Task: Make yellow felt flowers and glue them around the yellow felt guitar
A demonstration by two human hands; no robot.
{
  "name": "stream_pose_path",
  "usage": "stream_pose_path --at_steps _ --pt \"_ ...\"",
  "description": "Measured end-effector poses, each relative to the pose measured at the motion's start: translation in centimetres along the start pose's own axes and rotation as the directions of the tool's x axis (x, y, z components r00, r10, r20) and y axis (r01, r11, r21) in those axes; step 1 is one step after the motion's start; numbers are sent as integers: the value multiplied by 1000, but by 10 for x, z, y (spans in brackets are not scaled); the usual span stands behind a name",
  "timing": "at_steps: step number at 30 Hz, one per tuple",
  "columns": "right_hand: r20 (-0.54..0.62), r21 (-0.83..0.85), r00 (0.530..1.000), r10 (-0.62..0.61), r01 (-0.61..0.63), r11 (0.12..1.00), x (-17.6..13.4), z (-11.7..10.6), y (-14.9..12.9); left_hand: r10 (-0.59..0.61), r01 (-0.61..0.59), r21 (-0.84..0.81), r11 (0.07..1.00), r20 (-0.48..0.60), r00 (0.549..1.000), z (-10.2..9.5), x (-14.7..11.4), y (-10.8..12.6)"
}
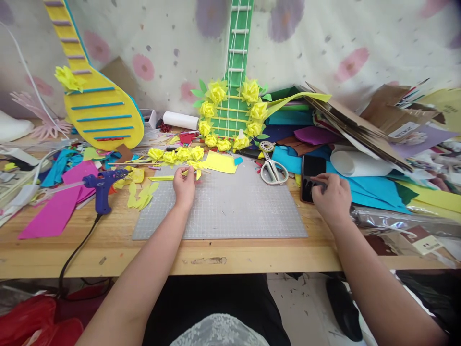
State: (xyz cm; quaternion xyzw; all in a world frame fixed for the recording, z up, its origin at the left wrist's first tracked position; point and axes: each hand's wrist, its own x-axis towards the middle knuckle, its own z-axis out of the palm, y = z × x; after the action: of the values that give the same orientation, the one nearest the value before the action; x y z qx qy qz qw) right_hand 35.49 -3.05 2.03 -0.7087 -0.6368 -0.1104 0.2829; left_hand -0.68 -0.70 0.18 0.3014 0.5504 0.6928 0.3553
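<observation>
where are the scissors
In the head view, the scissors lie right of centre, at the far right corner of the gray mat, just left of the phone.

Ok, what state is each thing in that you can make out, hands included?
Left hand: pinching yellow paper
Yellow paper: held at the fingertips, exact shape unclear
Right hand: at the phone, grip unclear
Phone: lying flat, dark
Scissors: lying down, blade opening unclear
Glue gun: on its side, heat unknown
Grey mat: flat, partly covered
White roll: rolled up, lying
Green instrument: upright, strung
Yellow instrument: standing tilted
</observation>
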Motion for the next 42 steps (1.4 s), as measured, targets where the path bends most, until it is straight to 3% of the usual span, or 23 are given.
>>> stream_pose_path --at_steps 9,18,22,27,32,38,42 --pt "25 -96 997 -69 71 993 -12 4 17 -8 7 -16 1000 -22 1000 1 1 3" --pt "83 -138 995 -48 59 989 17 17 14 5 -6 -32 999 -25 1000 -1 2 0" --pt "22 -58 999 -45 46 997 6 14 11 23 -22 70 997 -21 1000 -6 2 -2" --pt "-8 -58 1000 -11 11 998 -8 15 15 191 -165 274 948 -71 979 -13 2 -4" --pt "-13 -82 1000 -28 27 996 -8 17 13 69 -85 299 950 63 996 -14 1 -2" --pt "17 -139 999 -36 38 990 -9 19 11 109 -114 277 954 33 994 -15 3 -2" --pt "-36 -174 998 47 -52 983 -8 18 15 77 -76 245 966 7 997 -15 4 0"
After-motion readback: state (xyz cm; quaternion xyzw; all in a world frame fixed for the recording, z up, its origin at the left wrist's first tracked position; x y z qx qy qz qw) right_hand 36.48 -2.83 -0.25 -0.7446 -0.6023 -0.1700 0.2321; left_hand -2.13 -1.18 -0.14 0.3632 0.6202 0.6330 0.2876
